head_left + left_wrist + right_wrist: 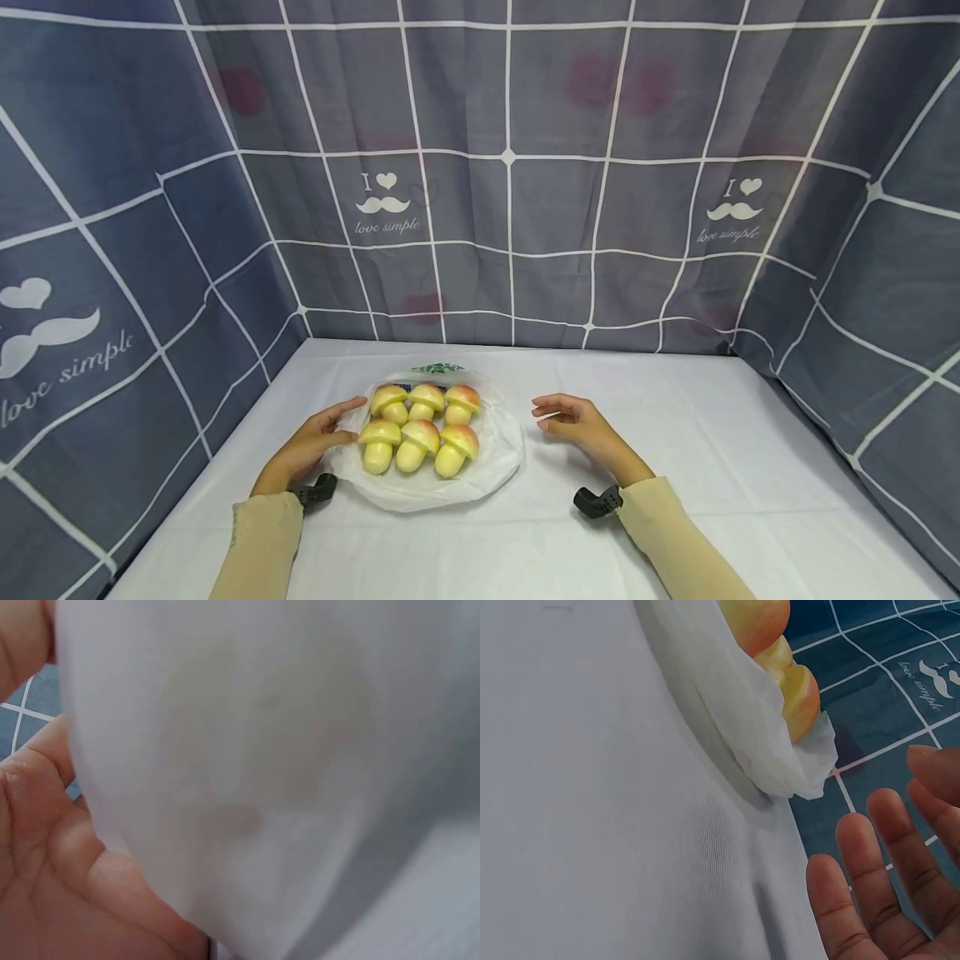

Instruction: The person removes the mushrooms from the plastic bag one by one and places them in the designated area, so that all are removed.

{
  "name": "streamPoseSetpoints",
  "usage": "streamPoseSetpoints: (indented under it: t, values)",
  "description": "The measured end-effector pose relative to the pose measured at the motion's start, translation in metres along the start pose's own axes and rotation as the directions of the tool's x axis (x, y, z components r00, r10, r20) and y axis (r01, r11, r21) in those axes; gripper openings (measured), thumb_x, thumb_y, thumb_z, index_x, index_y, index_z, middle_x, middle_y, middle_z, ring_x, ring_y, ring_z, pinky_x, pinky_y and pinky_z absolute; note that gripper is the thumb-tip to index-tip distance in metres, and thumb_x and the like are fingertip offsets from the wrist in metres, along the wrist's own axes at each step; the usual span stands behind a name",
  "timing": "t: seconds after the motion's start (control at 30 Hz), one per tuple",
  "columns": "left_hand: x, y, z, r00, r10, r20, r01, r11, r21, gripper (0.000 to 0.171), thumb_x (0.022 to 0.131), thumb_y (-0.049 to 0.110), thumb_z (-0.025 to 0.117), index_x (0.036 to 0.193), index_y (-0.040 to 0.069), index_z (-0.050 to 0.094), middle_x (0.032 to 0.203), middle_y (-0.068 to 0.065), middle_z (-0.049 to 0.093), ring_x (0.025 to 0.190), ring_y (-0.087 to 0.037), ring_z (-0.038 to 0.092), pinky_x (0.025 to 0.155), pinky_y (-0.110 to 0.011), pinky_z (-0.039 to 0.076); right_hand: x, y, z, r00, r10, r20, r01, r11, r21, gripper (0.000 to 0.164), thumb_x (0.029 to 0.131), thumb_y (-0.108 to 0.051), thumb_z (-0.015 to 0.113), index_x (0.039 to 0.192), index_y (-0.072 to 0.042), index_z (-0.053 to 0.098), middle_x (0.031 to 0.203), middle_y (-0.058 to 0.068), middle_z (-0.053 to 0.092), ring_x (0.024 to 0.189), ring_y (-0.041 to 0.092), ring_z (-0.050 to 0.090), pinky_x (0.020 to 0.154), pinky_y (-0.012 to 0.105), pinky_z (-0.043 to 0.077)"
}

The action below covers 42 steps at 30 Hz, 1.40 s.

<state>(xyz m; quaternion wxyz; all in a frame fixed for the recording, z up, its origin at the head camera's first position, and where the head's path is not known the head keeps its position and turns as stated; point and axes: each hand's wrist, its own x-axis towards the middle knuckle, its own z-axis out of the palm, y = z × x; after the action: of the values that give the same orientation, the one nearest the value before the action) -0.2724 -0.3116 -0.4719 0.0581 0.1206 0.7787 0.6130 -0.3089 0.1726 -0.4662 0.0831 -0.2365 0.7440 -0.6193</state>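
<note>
- Hanging on three sides: blue-grey curtain (555, 200), white grid lines, moustache prints.
- White desk (750, 467) below, running back to the curtain's foot.
- Thin white plastic bag (491, 467) on the desk, left of centre; roundish, a little wider across than deep. Lies between the hands, far nearer the left. Key relation, in my judgement: left side within touch, right side across a bare gap.
- Left hand (311, 442) at the bag's left edge — thumb and fingers apart, no clear pinch; bag directly to its right. Wrist view there blurred by the bag's side.
- Right hand (588, 429) off the bag's right side, well apart; fingers loosely bent, spaced, holding nothing. Bag lies to its left.
- Black wrist cameras (597, 502), one per arm.
- Six yellow mushroom-shaped pieces (420, 442) on the bag, two rows of three. Long axes run roughly away from the person, stems near, reddish-tinged caps far. Near-left piece (378, 433) sits just beside the left thumb.
- Green print (438, 367) at the bag's far edge.
</note>
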Motion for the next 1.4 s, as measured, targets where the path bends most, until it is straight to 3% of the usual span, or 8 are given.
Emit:
streamPoseSetpoints:
  t: [0.37, 0.5, 0.6, 0.7, 0.8, 1.07, 1.23, 1.4]
  values:
    - [-0.001, -0.001, -0.002, 1.0, -0.018, -0.008, 0.018, 1.0, -0.003, 0.075, 0.094, -0.005, 0.07, 0.159, -0.016, 0.035, 0.171, -0.034, 0.026, 0.161, -0.05, 0.01, 0.103, -0.007, 0.034, 0.006, -0.005, 0.015, 0.998, -0.051, 0.027, 0.052, 0.998, -0.046, 0.046, 0.099, -0.004, 0.074, 0.139, 0.015, 0.062, 0.13, 0.033, 0.069, 0.108, 0.012, 0.071, 0.092, 0.024, 0.057]
    - [-0.002, 0.0, -0.002, 1.0, -0.016, -0.01, 0.016, 0.999, 0.028, 0.075, 0.094, -0.005, 0.07, 0.159, -0.016, 0.035, 0.17, -0.034, 0.028, 0.161, -0.052, 0.009, 0.128, -0.035, 0.026, 0.01, -0.007, 0.022, 0.997, -0.066, 0.03, 0.067, 0.997, -0.04, 0.046, 0.098, -0.004, 0.075, 0.138, 0.015, 0.062, 0.129, 0.033, 0.069, 0.108, 0.014, 0.071, 0.093, 0.024, 0.057]
    - [-0.002, 0.001, -0.002, 1.0, -0.019, -0.014, 0.019, 0.999, 0.037, 0.074, 0.095, -0.004, 0.07, 0.16, -0.016, 0.036, 0.17, -0.033, 0.028, 0.161, -0.052, 0.009, 0.13, -0.052, 0.02, 0.013, -0.008, 0.027, 0.996, -0.077, 0.033, 0.078, 0.996, -0.034, 0.045, 0.097, -0.003, 0.075, 0.137, 0.015, 0.063, 0.129, 0.033, 0.069, 0.108, 0.016, 0.072, 0.092, 0.025, 0.057]
    - [-0.001, 0.001, -0.001, 1.0, -0.027, -0.01, 0.027, 0.999, 0.022, 0.075, 0.096, -0.003, 0.07, 0.16, -0.015, 0.035, 0.171, -0.033, 0.026, 0.162, -0.05, 0.009, 0.123, -0.027, 0.032, 0.015, -0.01, 0.032, 0.996, -0.084, 0.042, 0.085, 0.996, -0.035, 0.043, 0.097, -0.002, 0.074, 0.135, 0.015, 0.064, 0.129, 0.033, 0.069, 0.108, 0.019, 0.072, 0.091, 0.025, 0.058]
    - [0.0, 0.0, -0.001, 0.999, -0.038, -0.009, 0.038, 0.999, 0.004, 0.075, 0.096, -0.003, 0.07, 0.161, -0.014, 0.035, 0.172, -0.032, 0.024, 0.162, -0.049, 0.009, 0.103, -0.006, 0.034, 0.016, -0.011, 0.036, 0.995, -0.086, 0.052, 0.087, 0.996, -0.032, 0.042, 0.098, -0.002, 0.074, 0.135, 0.015, 0.064, 0.129, 0.034, 0.069, 0.109, 0.022, 0.071, 0.089, 0.025, 0.058]
    - [0.002, 0.0, -0.002, 0.998, -0.056, -0.02, 0.056, 0.998, 0.017, 0.075, 0.096, 0.001, 0.072, 0.161, -0.012, 0.037, 0.173, -0.03, 0.025, 0.163, -0.048, 0.008, 0.107, -0.008, 0.031, 0.019, -0.016, 0.049, 0.992, -0.08, 0.1, 0.081, 0.997, -0.01, 0.046, 0.097, -0.003, 0.073, 0.136, 0.018, 0.061, 0.131, 0.038, 0.065, 0.107, 0.018, 0.07, 0.09, 0.025, 0.058]
    - [0.001, 0.002, 0.0, 0.999, -0.047, -0.013, 0.047, 0.998, 0.032, 0.074, 0.098, 0.0, 0.071, 0.161, -0.013, 0.036, 0.172, -0.032, 0.025, 0.162, -0.048, 0.011, 0.125, -0.03, 0.029, 0.021, -0.017, 0.058, 0.99, -0.077, 0.122, 0.083, 0.995, -0.048, 0.045, 0.097, -0.003, 0.074, 0.136, 0.017, 0.061, 0.13, 0.036, 0.066, 0.109, 0.021, 0.071, 0.091, 0.025, 0.057]
    - [0.002, 0.002, 0.001, 1.0, -0.027, -0.015, 0.027, 0.999, 0.026, 0.073, 0.096, -0.003, 0.07, 0.16, -0.015, 0.036, 0.171, -0.033, 0.027, 0.162, -0.05, 0.008, 0.128, -0.064, 0.008, 0.025, -0.015, 0.066, 0.985, -0.072, 0.155, 0.08, 0.996, -0.047, 0.046, 0.097, -0.002, 0.074, 0.138, 0.015, 0.062, 0.132, 0.032, 0.068, 0.114, 0.032, 0.071, 0.096, 0.027, 0.057]
